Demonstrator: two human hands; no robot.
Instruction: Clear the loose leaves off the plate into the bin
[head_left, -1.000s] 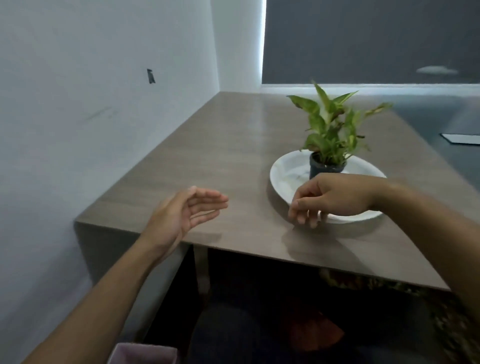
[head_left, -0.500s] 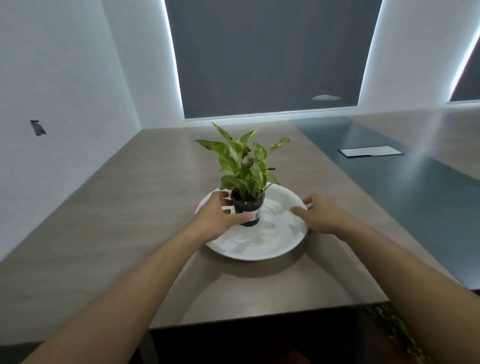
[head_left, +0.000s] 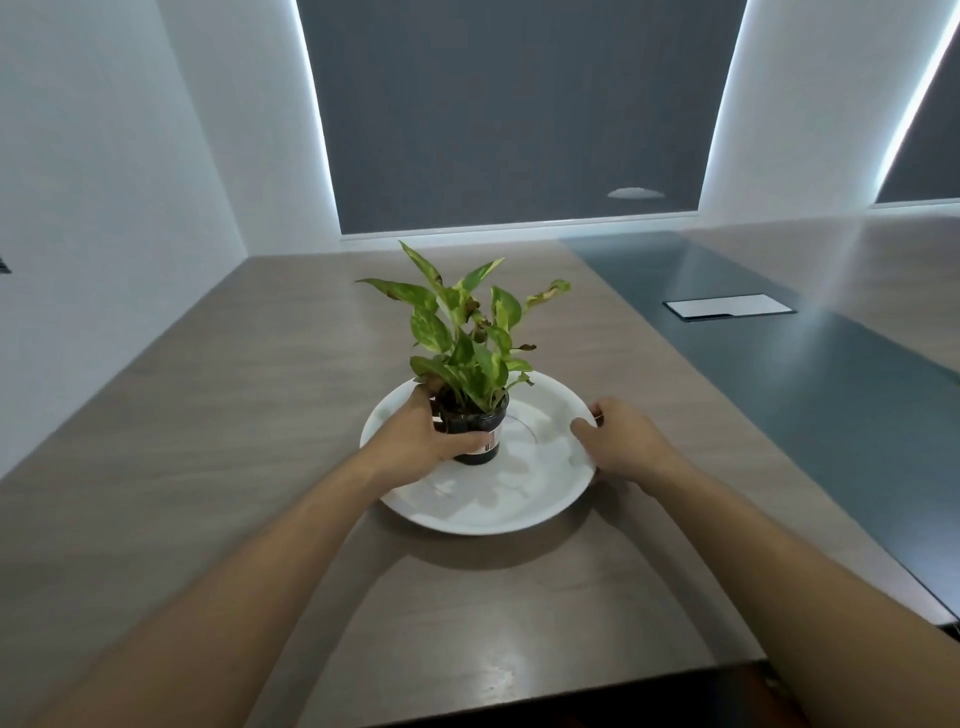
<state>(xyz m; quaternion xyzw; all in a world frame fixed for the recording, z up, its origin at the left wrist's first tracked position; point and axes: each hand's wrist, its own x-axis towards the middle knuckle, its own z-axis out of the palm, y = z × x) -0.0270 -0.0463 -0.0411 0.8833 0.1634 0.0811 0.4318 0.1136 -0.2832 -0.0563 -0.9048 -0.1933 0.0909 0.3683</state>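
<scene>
A wide wood-grain table (head_left: 208, 441) fills my view, white walls to the left and a dark blind behind, with a grey strip of the top running off past my right arm. Between my two hands sits the white plate (head_left: 488, 509), flat on the table, and on its left half stands the pot (head_left: 475, 434) with its plant (head_left: 462, 338). I can't make out loose leaves on the plate; the pale patches on it read as shadows and glare, so anything left there is too small to tell. My left hand (head_left: 418, 441) is wrapped round the pot, fingers curled across its front by the label, which I take as a hold for lifting it clear or steadying it so it won't tip. My right hand (head_left: 621, 441) is closed over the plate's right rim, thumb on top and the fingers hidden under the edge, probably so the plate can be picked up or tilted once the pot is off. The bin is not in view, so I judge the emptying not yet begun. The pot looks light and top-heavy with foliage; lifting the plate with it aboard could spill soil.
</scene>
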